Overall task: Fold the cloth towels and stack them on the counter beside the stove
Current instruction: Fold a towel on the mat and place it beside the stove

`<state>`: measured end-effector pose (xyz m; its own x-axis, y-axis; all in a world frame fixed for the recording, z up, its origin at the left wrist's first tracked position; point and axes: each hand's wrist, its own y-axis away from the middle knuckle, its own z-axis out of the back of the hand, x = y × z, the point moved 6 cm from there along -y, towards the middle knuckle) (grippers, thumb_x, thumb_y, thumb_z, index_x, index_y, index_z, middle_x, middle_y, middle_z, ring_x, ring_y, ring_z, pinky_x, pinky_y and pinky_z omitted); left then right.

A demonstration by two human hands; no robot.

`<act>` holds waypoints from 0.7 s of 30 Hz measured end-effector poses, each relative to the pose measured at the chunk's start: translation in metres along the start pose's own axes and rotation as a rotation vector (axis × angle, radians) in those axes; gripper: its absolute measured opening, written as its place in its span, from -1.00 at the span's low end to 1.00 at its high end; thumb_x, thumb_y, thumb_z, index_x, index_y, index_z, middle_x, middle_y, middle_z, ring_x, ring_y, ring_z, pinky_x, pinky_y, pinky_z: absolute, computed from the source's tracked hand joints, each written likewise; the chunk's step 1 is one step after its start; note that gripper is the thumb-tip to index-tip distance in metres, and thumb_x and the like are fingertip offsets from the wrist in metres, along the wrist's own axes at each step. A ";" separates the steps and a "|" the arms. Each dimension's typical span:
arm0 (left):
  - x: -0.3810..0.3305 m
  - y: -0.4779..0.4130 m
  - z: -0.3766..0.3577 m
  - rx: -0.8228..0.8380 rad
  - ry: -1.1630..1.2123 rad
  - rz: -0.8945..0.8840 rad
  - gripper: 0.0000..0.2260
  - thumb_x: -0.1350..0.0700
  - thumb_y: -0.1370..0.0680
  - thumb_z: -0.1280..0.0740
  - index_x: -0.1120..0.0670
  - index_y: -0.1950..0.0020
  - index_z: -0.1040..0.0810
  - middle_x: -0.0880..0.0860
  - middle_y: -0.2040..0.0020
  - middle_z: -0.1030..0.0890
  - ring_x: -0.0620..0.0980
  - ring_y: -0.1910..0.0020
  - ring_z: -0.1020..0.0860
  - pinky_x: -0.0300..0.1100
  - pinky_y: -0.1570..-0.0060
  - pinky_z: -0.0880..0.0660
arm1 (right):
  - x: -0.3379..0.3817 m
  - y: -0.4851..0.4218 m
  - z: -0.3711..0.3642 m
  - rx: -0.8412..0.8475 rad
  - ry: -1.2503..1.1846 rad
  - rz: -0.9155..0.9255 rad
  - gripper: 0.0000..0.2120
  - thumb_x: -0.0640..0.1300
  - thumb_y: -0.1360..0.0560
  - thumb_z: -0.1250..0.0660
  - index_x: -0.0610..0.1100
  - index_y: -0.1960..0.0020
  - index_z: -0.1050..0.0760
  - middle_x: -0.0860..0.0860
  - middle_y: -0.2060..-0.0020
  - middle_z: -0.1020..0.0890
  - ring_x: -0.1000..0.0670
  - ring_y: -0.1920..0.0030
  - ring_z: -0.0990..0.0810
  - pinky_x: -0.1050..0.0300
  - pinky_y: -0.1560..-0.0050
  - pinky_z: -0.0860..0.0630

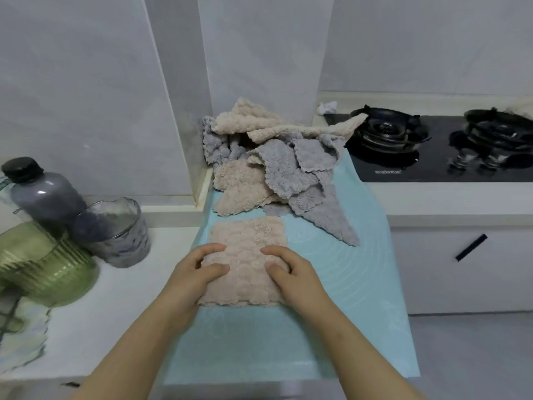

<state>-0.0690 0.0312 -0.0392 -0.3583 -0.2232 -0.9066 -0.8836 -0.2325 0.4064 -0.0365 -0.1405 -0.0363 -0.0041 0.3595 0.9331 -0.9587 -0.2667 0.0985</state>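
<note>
While both hands lie on it, a folded beige towel (pixel 248 255) sits flat in the lower middle of the frame, on a pale blue mat (pixel 346 284) that covers this part of the white bench (pixel 121 307). The left hand (pixel 199 268) is at the towel's left edge and the right hand (pixel 291 272) at its right side, each with bent fingers and a thumb set on top of the cloth. Whether either grip pinches any fabric or only presses down cannot be told. Just behind the folded towel, at the centre of the frame, a loose heap of towels (pixel 274 166) in beige and grey is piled against the wall corner, one beige corner reaching over the near burner of the black gas stove (pixel 432 151) at the upper right. A small crumpled white scrap (pixel 327 107) lies behind the stove's left corner. On the left of the frame stand a grey bottle (pixel 40 192) with a black cap, a patterned glass tumbler (pixel 121 235) and a ribbed green glass bowl (pixel 49 269), the three close together. A black handle (pixel 470 247) shows on the white cabinet front at the right.
</note>
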 end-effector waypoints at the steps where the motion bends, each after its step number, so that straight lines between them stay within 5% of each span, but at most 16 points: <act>1: 0.001 0.001 0.000 -0.034 0.008 0.032 -0.87 0.32 -0.48 -0.34 0.09 0.10 -0.56 0.12 0.05 -0.60 0.05 0.17 -0.58 -0.16 0.27 -0.53 | 0.002 0.002 0.001 0.019 -0.059 -0.042 -0.76 -0.15 -0.54 -0.26 0.22 0.02 -0.51 0.19 -0.08 -0.57 0.18 0.11 -0.50 0.30 -0.04 -0.43; 5: -0.001 0.010 0.001 -0.157 0.056 0.134 -0.86 0.21 -0.44 -0.42 0.14 0.26 -0.49 0.21 0.11 -0.60 0.11 0.23 -0.57 -0.11 0.25 -0.52 | 0.011 0.015 0.007 -0.032 -0.170 -0.158 -0.82 -0.25 -0.52 -0.28 -0.01 0.01 -0.58 0.15 -0.07 -0.54 0.13 -0.16 -0.50 0.28 -0.22 -0.40; 11: -0.021 0.017 -0.050 0.127 0.115 0.296 -0.79 0.35 -0.48 -0.32 0.04 0.03 -0.52 0.17 0.04 -0.63 0.12 0.18 -0.59 -0.14 0.43 -0.58 | 0.022 0.036 0.054 -0.196 -0.302 -0.234 -0.81 -0.32 -0.47 -0.33 -0.04 0.08 -0.58 0.14 -0.02 -0.57 0.11 -0.02 -0.55 0.34 0.03 -0.47; 15: -0.030 0.021 -0.113 0.377 0.192 0.455 -0.67 0.36 -0.50 -0.24 0.06 -0.18 -0.54 0.20 -0.08 -0.64 0.18 -0.02 -0.60 0.03 0.28 -0.63 | 0.022 0.045 0.111 -0.294 -0.384 -0.235 -0.76 -0.36 -0.47 -0.31 -0.03 0.09 -0.57 0.09 0.02 -0.61 0.09 0.10 -0.57 0.30 0.12 -0.48; 21: -0.044 0.026 -0.236 0.437 0.086 0.272 -0.54 0.41 -0.54 -0.19 -0.05 -0.29 -0.42 0.18 -0.10 -0.59 0.18 0.10 -0.60 -0.04 0.39 -0.61 | -0.004 0.069 0.214 -0.401 -0.600 -0.286 -0.80 -0.35 -0.52 -0.25 -0.11 -0.02 -0.55 -0.04 0.09 -0.65 0.03 0.20 -0.62 0.25 0.30 -0.54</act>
<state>-0.0046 -0.1879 0.0383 -0.5829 -0.3017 -0.7544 -0.8117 0.2572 0.5243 -0.0419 -0.3519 0.0408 0.3039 -0.2107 0.9291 -0.9296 0.1482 0.3376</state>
